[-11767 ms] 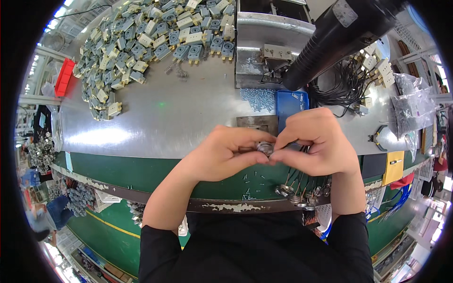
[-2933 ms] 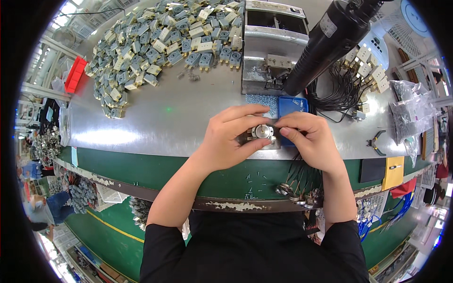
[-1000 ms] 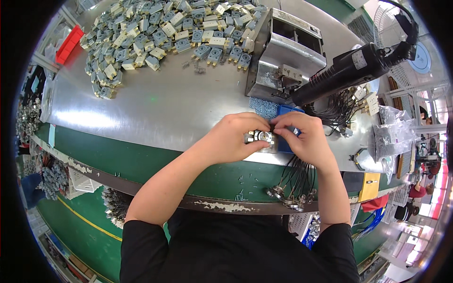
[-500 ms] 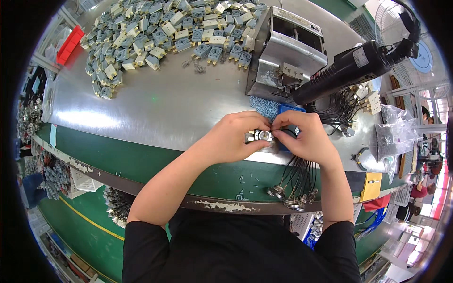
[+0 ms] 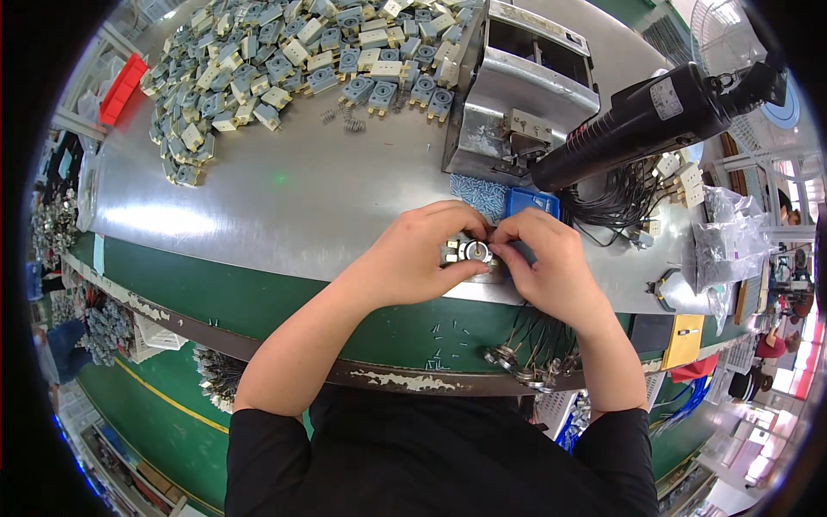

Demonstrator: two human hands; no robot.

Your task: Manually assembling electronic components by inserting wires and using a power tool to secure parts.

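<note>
At the counter [image 5: 258, 233] front: our left hand [image 5: 424, 252] clasps the metal part [image 5: 475, 251].
Right hand [image 5: 550, 263]: narrow beside it; grip, we cannot tell.
Loose screws [image 5: 437, 364]: a slack pinch could drop it among them.

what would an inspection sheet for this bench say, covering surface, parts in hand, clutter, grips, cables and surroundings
Surface: metal bench top, green strip along its near edge
Job's things: round metal part
Clutter: heap of grey and cream blocks, blue screws, loose screws on the green strip
Grips: left grip holds the round metal part; right grip beside it, contact unclear
Cables: black cable bundle beside the black cylindrical tool
Surroundings: red bin at left, plastic bags at right
</note>
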